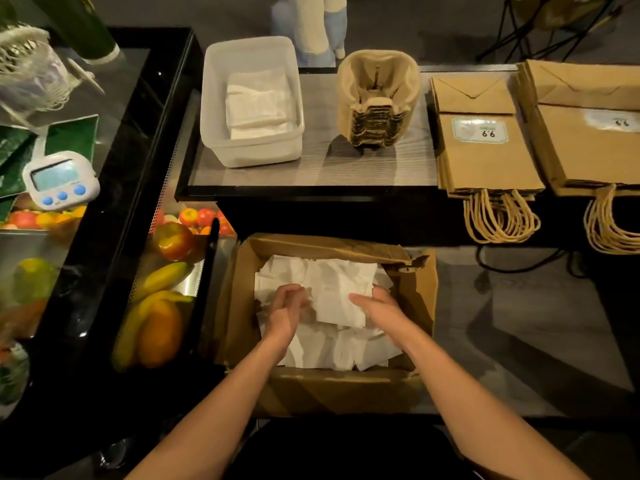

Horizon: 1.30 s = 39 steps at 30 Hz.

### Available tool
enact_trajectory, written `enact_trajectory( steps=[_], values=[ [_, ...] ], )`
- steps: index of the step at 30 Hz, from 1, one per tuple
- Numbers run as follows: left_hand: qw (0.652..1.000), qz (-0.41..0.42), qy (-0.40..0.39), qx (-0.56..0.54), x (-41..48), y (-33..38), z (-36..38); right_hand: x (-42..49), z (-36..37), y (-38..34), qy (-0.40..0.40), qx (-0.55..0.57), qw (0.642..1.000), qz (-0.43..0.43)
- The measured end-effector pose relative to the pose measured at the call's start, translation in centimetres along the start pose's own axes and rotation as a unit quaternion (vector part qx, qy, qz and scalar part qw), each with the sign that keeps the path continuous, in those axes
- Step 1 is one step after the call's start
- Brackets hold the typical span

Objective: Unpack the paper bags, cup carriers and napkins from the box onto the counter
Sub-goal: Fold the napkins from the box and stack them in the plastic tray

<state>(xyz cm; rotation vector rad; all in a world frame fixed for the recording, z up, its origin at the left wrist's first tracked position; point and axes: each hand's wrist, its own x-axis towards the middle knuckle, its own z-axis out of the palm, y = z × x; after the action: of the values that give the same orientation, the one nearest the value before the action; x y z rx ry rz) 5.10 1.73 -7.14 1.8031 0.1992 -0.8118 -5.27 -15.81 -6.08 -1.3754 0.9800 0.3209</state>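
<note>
Hands, left hand [287, 311] and right hand [379, 308], among napkins [341, 289] in one box [349, 389].

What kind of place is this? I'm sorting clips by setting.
Probably a café or takeaway counter: stacked cup carriers, price-stickered paper bags and a fruit display beside it.

Under our hands [332, 306] we see white napkins [332, 285] in a plain brown cardboard box [346, 386]. Beyond the hands, the worktop [325, 168] is grey with fine pale stripes and a black edge. On it, a translucent white tub [214, 98] holds more white napkins, the cup carriers [377, 98] are tan, and the paper bags [485, 157] are kraft brown with cream handles and a white, green-edged label. Left of our hands, the bananas [156, 282] are yellow, and the timer [60, 180] is white with blue buttons.
</note>
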Motion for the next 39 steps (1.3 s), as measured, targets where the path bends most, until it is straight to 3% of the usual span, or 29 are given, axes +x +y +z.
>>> enact_trajectory(
  steps=[4, 6, 8, 11, 14, 18, 20, 22, 26, 32, 35, 37, 39],
  values=[
    [0.997, -0.056, -0.054, -0.027, 0.4, -0.3, 0.3, 0.2, -0.1, 0.7, -0.071, 0.173, 0.982, 0.012],
    [0.985, -0.074, -0.149, -0.052, -0.2, 0.3, 0.5, 0.1, 0.3, 1.0, -0.082, 0.155, 0.984, 0.017],
    [0.970, -0.097, -0.219, -0.038, -0.4, 0.5, 0.8, -0.4, 0.8, 0.9, -0.045, 0.094, 0.994, 0.031],
    [0.986, -0.099, -0.136, 0.001, 0.0, 0.0, 1.4, -0.6, 0.8, 0.8, 0.029, 0.035, 0.999, 0.027],
    [0.990, -0.092, -0.093, -0.053, 0.4, 0.2, 1.3, -1.3, 0.6, 0.2, 0.038, 0.061, 0.997, 0.002],
    [0.961, -0.123, -0.208, -0.135, 0.7, 0.3, 0.5, -1.6, 0.8, -0.2, 0.050, 0.122, 0.991, -0.009],
    [0.954, -0.130, -0.248, -0.104, 0.4, 0.5, 0.4, -1.7, 0.9, -0.2, 0.045, 0.160, 0.986, 0.001],
    [0.964, -0.117, -0.236, -0.034, 0.4, 0.6, 0.3, -1.9, 1.0, -0.4, 0.048, 0.167, 0.985, 0.001],
    [0.980, -0.050, -0.158, 0.114, 0.4, 0.6, 0.1, -2.1, 0.7, -0.8, 0.051, 0.088, 0.995, -0.015],
    [0.983, -0.007, -0.140, 0.122, -0.3, 1.1, 0.0, -2.5, 1.3, -1.1, -0.011, -0.080, 0.996, -0.047],
    [0.990, -0.015, -0.139, 0.001, -0.6, 1.2, -0.4, -2.2, 2.3, -0.7, 0.024, -0.087, 0.995, -0.032],
    [0.972, -0.051, -0.173, -0.149, -0.3, 0.8, -1.0, -1.7, 2.5, -0.4, 0.068, -0.014, 0.998, 0.000],
    [0.948, -0.076, -0.213, -0.225, -0.5, 0.8, -1.3, -1.2, 2.5, -0.1, 0.090, 0.065, 0.994, 0.013]
  ],
)
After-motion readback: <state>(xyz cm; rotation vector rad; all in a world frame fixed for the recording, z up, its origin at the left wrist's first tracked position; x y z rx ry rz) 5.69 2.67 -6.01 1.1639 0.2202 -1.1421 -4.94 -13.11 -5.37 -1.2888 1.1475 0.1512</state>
